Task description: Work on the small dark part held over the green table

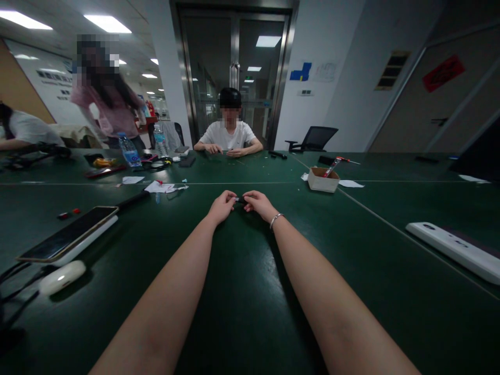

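Observation:
Both arms reach forward over the dark green table point(242, 271). My left hand point(222, 206) is closed in a pinch on the left end of a small dark object point(241, 200), where a light tip shows. On its right end, my right hand point(258, 204) pinches with thumb and fingers; a silver bracelet circles that wrist. The object is too small to identify. It is held between the hands, just above or on the table; which one I cannot tell.
A phone point(70, 233) on a white block and a white mouse point(62, 277) lie left. An open box point(323, 179) stands right of centre, beyond it a white device point(455, 247). Opposite sits a person point(228, 136); another person point(107, 109) stands back left. Bottles point(130, 151) stand left.

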